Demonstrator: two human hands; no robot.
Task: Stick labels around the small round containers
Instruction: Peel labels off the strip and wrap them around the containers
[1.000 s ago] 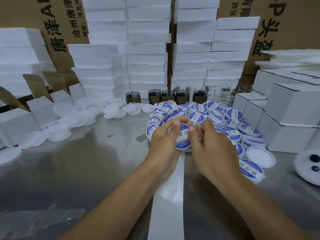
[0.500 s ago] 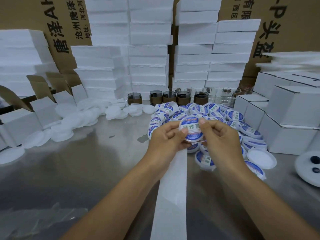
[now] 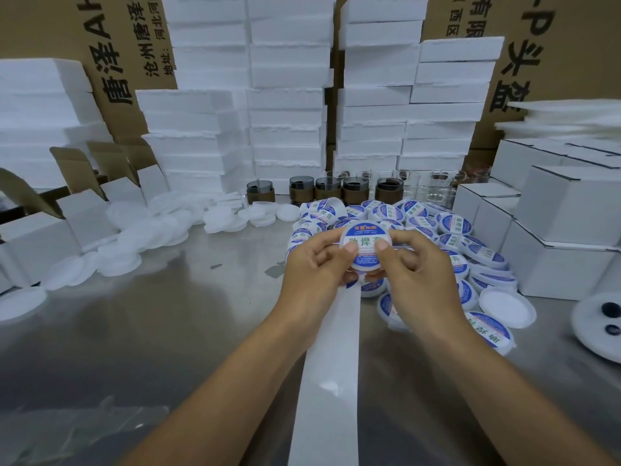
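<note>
A small round white container with a blue and white lid label is held up between both hands, its lid facing me. My left hand grips its left side, thumb on the lid. My right hand grips the right side, thumb on the lid too. A long white backing strip runs from under my hands down toward me on the metal table. Behind and right of my hands lies a pile of labelled containers.
White boxes stack at the right. An unlabelled white lid lies by the pile. White foam discs and open cartons sit at the left. Dark cups line up before foam-sheet stacks.
Both hands lifted the container from low over the pile and tilted its lid toward me. The thumbs have moved onto the lid face.
</note>
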